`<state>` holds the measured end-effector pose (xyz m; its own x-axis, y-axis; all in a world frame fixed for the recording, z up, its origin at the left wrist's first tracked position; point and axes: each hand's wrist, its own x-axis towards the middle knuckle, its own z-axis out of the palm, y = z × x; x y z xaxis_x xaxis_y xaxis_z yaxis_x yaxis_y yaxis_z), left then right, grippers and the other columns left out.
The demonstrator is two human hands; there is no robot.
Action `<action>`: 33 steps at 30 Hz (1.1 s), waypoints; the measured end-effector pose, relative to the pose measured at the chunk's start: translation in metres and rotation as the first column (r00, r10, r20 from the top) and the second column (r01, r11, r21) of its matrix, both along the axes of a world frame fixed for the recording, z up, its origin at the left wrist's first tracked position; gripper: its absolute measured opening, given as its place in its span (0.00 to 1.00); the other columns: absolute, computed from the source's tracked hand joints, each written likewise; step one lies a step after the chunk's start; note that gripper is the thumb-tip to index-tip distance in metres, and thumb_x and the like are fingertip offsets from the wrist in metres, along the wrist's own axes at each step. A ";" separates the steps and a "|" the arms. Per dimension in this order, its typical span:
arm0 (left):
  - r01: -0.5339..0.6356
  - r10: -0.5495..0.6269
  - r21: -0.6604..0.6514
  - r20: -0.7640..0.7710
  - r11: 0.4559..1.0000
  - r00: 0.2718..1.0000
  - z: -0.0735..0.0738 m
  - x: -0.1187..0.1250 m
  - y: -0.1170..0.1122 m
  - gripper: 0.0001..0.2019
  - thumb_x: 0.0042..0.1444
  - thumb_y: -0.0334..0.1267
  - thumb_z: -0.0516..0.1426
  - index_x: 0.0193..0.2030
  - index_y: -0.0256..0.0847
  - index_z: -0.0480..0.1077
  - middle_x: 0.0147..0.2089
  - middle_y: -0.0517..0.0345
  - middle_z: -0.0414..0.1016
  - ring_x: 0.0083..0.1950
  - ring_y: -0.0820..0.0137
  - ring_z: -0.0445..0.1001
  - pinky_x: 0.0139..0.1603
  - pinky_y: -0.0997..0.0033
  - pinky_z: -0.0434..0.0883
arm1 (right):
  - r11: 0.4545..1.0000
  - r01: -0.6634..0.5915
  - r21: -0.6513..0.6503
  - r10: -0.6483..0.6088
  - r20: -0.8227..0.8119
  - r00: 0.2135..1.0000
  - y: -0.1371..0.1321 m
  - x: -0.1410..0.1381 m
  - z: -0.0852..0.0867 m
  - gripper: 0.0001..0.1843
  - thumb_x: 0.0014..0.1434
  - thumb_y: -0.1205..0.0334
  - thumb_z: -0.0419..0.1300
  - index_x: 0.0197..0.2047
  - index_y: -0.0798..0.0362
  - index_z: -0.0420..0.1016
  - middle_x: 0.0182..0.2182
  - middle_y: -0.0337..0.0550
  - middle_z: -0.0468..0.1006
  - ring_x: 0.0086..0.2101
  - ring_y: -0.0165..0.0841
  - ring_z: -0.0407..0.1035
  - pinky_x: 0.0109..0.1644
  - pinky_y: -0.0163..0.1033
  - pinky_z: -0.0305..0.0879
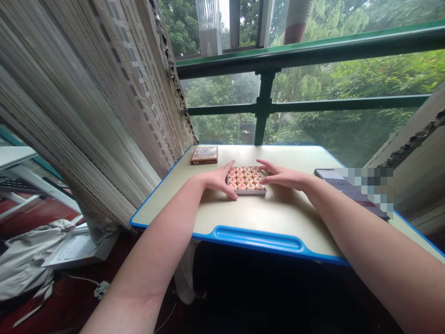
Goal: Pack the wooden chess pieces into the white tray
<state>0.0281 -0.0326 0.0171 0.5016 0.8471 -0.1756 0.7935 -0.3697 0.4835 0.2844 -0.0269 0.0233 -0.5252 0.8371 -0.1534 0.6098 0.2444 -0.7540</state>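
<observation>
A small tray of round wooden chess pieces [246, 179] with red and dark characters lies in the middle of the desk [264, 213]. My left hand [219, 180] rests against the tray's left side, fingers stretched along its edge. On the right side, my right hand [282, 176] touches the tray with its fingers extended, the fingertips on the pieces near the right edge. Neither hand lifts anything.
The box's lid [204, 155] lies at the desk's back left. A dark phone [351, 191] lies at the right. A bamboo blind [104, 102] hangs along the left edge, a green window rail [264, 99] stands behind the desk, and a blue groove [259, 237] runs along the front.
</observation>
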 end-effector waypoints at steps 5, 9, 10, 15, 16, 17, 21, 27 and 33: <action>-0.005 0.005 -0.001 -0.004 1.000 1.000 0.003 0.002 -0.003 0.65 0.28 0.60 0.63 0.67 0.43 0.27 0.70 0.49 0.32 0.69 0.55 0.39 0.65 0.60 0.47 | 0.997 0.019 0.079 -0.020 0.006 1.000 0.001 0.000 0.001 0.36 0.46 0.52 0.62 0.59 0.47 0.61 0.58 0.46 0.62 0.57 0.43 0.56 0.58 0.45 0.56; -0.020 0.020 -0.004 0.015 1.000 1.000 0.003 0.002 -0.002 0.62 0.31 0.60 0.62 0.67 0.43 0.29 0.70 0.50 0.33 0.69 0.56 0.40 0.65 0.61 0.47 | 0.987 0.053 0.153 -0.049 -0.033 0.998 0.006 0.000 -0.002 0.21 0.49 0.50 0.59 0.46 0.47 0.74 0.52 0.44 0.69 0.52 0.43 0.62 0.55 0.47 0.59; -0.019 0.019 -0.005 0.015 1.000 1.000 0.004 0.002 -0.002 0.61 0.32 0.60 0.61 0.67 0.43 0.30 0.70 0.50 0.33 0.68 0.56 0.40 0.65 0.62 0.47 | 0.984 0.047 0.172 -0.040 -0.038 0.998 0.007 0.001 -0.003 0.18 0.50 0.50 0.59 0.43 0.47 0.75 0.54 0.44 0.68 0.53 0.42 0.61 0.55 0.47 0.59; 0.003 -0.003 -0.010 -0.008 1.000 1.000 0.005 0.003 -0.002 0.58 0.34 0.61 0.60 0.68 0.44 0.35 0.70 0.53 0.34 0.68 0.56 0.40 0.65 0.62 0.47 | 0.978 -0.006 0.208 0.016 -0.048 0.999 0.010 0.001 -0.007 0.12 0.50 0.54 0.60 0.37 0.48 0.79 0.59 0.42 0.59 0.56 0.40 0.57 0.59 0.46 0.52; 0.005 -0.005 -0.010 -0.005 1.000 1.000 0.006 0.003 -0.002 0.58 0.33 0.61 0.60 0.68 0.44 0.35 0.70 0.53 0.34 0.68 0.56 0.41 0.65 0.62 0.48 | 0.978 -0.007 0.207 0.019 -0.055 0.998 0.011 0.001 -0.007 0.11 0.51 0.55 0.60 0.36 0.47 0.79 0.59 0.42 0.59 0.56 0.40 0.57 0.59 0.46 0.52; 0.005 -0.005 -0.009 0.000 1.000 1.000 0.006 0.003 -0.002 0.58 0.33 0.61 0.60 0.68 0.45 0.35 0.70 0.53 0.34 0.68 0.55 0.41 0.65 0.62 0.48 | 0.978 -0.007 0.207 0.020 -0.059 0.998 0.011 0.001 -0.008 0.11 0.51 0.55 0.60 0.36 0.47 0.79 0.59 0.42 0.59 0.56 0.40 0.57 0.60 0.46 0.52; 0.001 -0.001 -0.007 0.004 1.000 1.000 0.007 0.003 -0.004 0.57 0.33 0.60 0.60 0.67 0.45 0.36 0.70 0.53 0.36 0.68 0.56 0.41 0.65 0.62 0.48 | 0.976 -0.006 0.217 0.020 -0.063 0.998 0.010 0.001 -0.007 0.11 0.50 0.54 0.60 0.35 0.47 0.79 0.58 0.41 0.61 0.55 0.41 0.58 0.60 0.47 0.52; 0.003 -0.003 -0.012 -0.012 1.000 1.000 0.006 0.003 -0.004 0.57 0.34 0.60 0.60 0.68 0.43 0.36 0.70 0.53 0.35 0.68 0.57 0.40 0.65 0.63 0.46 | 0.976 -0.020 0.215 0.030 -0.044 0.999 0.006 -0.002 -0.004 0.12 0.51 0.55 0.59 0.36 0.48 0.79 0.56 0.43 0.64 0.53 0.39 0.61 0.59 0.45 0.54; 0.010 -0.010 -0.008 -0.013 1.000 1.000 0.006 0.002 -0.003 0.56 0.35 0.60 0.59 0.68 0.44 0.36 0.70 0.54 0.34 0.68 0.57 0.40 0.66 0.63 0.46 | 0.979 -0.033 0.202 0.040 -0.031 0.999 0.003 -0.003 0.000 0.14 0.50 0.52 0.59 0.39 0.47 0.79 0.56 0.43 0.64 0.53 0.40 0.61 0.58 0.46 0.54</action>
<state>0.0303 -0.0357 0.0229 0.5076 0.8407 -0.1885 0.7959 -0.3738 0.4762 0.2812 -0.0241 0.0230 -0.5583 0.8288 0.0357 0.5714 0.4154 -0.7078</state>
